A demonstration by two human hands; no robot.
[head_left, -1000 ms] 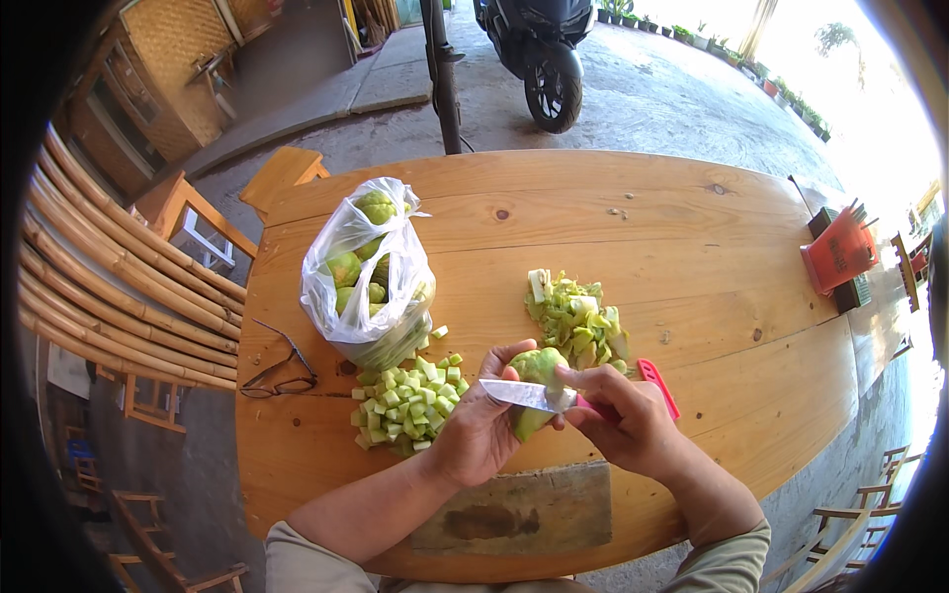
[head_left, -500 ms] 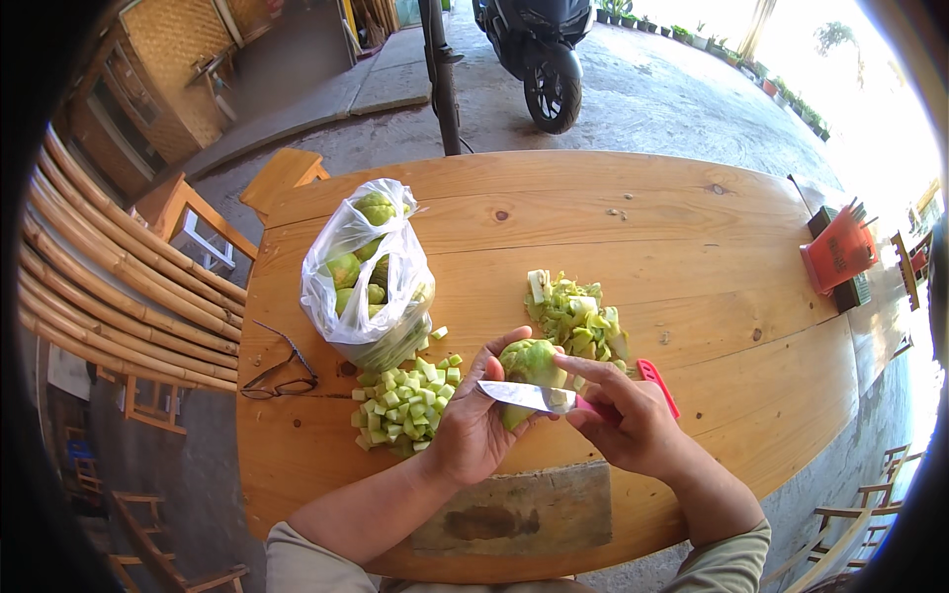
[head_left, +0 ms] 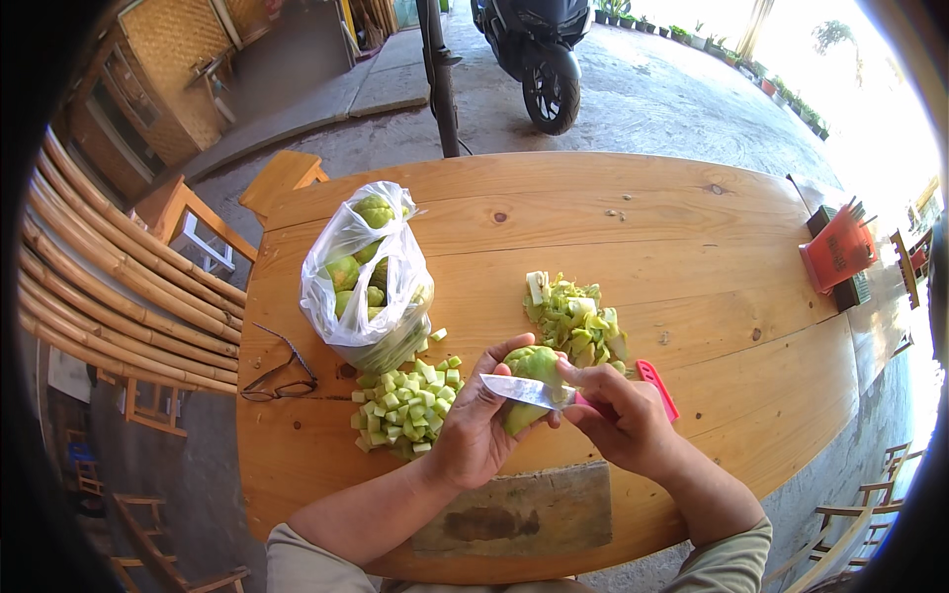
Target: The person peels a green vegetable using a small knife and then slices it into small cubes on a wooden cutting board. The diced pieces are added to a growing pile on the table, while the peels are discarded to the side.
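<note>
Wooden counter [head_left: 692,247] outdoors | my left hand [head_left: 474,435] grips green fruit [head_left: 529,368] above counter's near edge | my right hand [head_left: 623,420] grips knife [head_left: 524,391], blade against fruit | cubes [head_left: 405,405] beside bag [head_left: 366,277]

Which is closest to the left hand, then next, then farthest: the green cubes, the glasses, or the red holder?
From the left hand, in the head view:
1. Pile of green cubes, just to its left, nearly touching.
2. Glasses, farther left, near the table edge.
3. Red holder, far off at the table's right end.
</note>
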